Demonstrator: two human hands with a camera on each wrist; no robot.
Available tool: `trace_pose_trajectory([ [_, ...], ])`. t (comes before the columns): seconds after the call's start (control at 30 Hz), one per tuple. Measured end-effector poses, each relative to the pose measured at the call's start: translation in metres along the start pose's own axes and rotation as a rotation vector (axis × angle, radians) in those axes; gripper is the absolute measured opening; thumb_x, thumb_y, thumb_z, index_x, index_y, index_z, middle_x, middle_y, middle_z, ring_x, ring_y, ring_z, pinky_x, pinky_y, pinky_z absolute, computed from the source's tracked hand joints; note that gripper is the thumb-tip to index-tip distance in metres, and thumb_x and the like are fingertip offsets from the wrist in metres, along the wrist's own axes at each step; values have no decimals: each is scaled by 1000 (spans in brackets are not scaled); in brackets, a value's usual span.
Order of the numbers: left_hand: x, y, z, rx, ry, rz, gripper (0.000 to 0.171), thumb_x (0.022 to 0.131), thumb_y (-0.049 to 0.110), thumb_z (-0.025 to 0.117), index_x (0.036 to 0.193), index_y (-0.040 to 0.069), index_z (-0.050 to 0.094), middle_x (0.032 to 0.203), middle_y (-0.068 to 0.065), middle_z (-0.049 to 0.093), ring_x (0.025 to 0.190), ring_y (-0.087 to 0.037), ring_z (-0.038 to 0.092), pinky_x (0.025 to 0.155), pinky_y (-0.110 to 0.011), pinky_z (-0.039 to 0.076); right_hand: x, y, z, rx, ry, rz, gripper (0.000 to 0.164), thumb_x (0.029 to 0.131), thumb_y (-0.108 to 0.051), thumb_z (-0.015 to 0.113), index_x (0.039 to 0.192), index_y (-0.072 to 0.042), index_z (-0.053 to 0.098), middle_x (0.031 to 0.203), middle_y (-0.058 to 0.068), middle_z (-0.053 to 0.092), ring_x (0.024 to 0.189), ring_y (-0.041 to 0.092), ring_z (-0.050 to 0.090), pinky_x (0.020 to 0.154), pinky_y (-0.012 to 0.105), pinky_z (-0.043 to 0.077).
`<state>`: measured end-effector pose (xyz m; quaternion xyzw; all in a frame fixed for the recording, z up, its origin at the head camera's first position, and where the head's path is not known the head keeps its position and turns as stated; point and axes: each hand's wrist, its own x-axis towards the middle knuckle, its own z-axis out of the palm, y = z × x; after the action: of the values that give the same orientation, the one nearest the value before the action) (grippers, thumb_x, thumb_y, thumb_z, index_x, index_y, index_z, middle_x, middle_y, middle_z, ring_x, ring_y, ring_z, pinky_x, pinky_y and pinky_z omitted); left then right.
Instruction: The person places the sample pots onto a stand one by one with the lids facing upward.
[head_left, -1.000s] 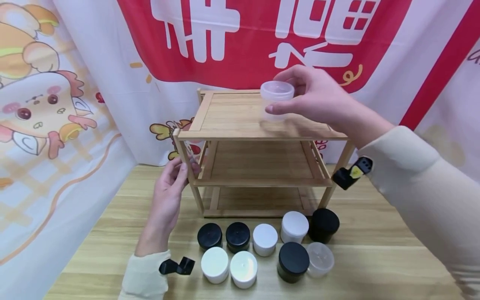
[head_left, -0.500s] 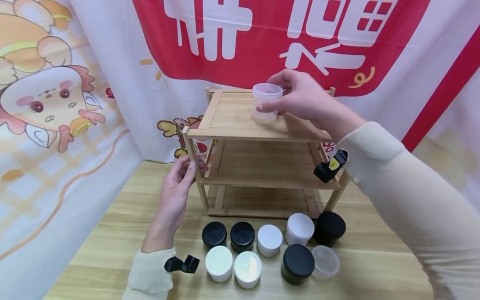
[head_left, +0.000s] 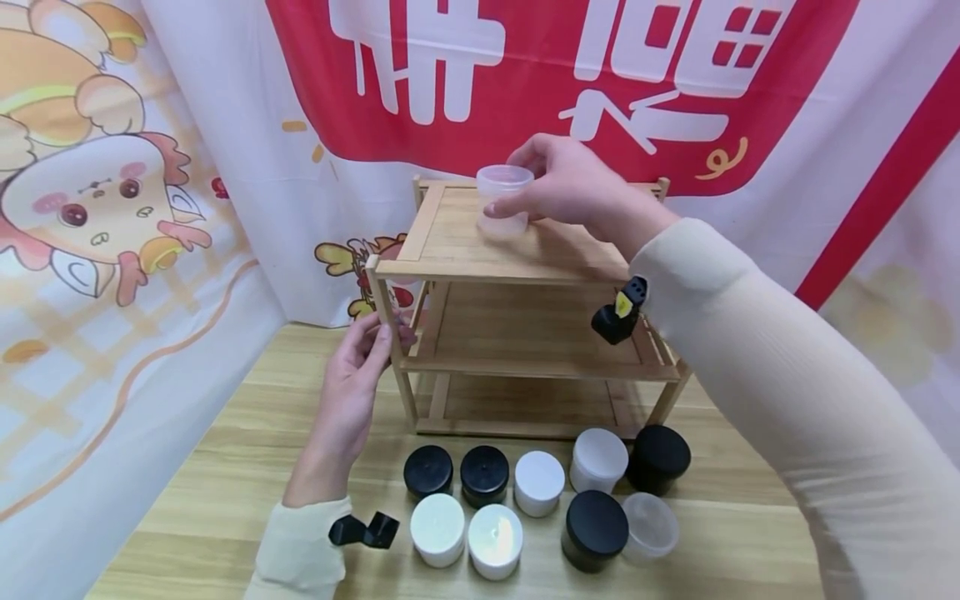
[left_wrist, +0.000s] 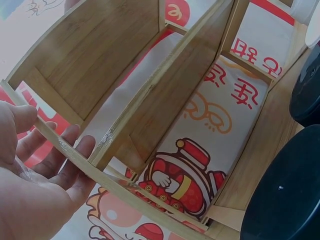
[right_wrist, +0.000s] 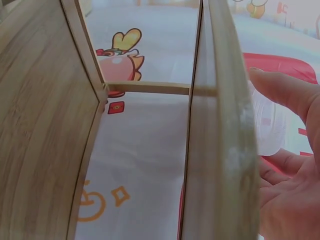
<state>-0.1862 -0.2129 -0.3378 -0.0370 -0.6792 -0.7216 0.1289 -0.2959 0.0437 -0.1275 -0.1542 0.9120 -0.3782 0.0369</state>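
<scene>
My right hand [head_left: 566,187] holds a clear plastic jar [head_left: 501,185] between thumb and fingers, upright over the top board of a three-tier wooden rack [head_left: 457,246]. Whether the jar's base touches the board I cannot tell. In the right wrist view the same jar [right_wrist: 267,122] is partly hidden behind the board's edge and the thumb. Lower down, my left hand [head_left: 352,375] grips the rack's left front post [head_left: 384,300]. The left wrist view has its fingers [left_wrist: 65,155] bent around that wooden post.
In front of the rack stand black jars [head_left: 595,531], white jars [head_left: 437,529] and a second clear jar [head_left: 651,525], grouped in loose rows on the wood-grain tabletop [head_left: 240,467]. A printed cloth [head_left: 465,142] hangs close behind the rack, another along the left side.
The right hand has carried the clear jar leftward over the top board, and a little lower at first. My left hand keeps its grip on the post. The head view shifted slightly early on.
</scene>
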Motion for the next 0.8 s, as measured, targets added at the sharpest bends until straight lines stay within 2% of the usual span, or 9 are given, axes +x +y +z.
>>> trace_pose_trajectory([
  [0.23,-4,-3,2,1,10,-33,38,116,32,48,149,15,55,140,-13,62,129,-17,63,118,-31,45,8,-2,9,7,12,29,77,88,-39,89,156,-28,53,148,5,58,124,22,59,100,33,59],
  [0.37,-5,-3,3,-9,12,-28,37,116,33,48,149,16,55,135,-7,65,129,-17,62,118,-31,45,12,-8,12,-10,19,53,79,89,-39,89,157,-30,51,150,3,55,116,21,64,95,29,61],
  [0.47,-3,-2,3,-14,6,-16,37,116,34,49,148,17,56,130,-1,67,128,-17,62,119,-33,44,15,-13,10,-20,9,72,80,89,-38,89,157,-27,50,151,3,54,112,21,69,96,27,61],
  [0.67,-1,1,2,-16,-4,-5,36,116,33,49,147,17,57,131,-3,67,128,-17,62,124,-41,40,19,-22,3,-20,-32,114,74,91,-33,88,154,-19,52,153,4,53,118,21,67,99,27,61],
  [0.8,0,1,3,-19,-6,-9,36,115,33,50,147,17,57,131,-5,67,128,-17,63,125,-42,38,23,-26,2,-13,-51,140,71,92,-30,87,153,-19,53,155,3,52,124,21,64,99,27,62],
])
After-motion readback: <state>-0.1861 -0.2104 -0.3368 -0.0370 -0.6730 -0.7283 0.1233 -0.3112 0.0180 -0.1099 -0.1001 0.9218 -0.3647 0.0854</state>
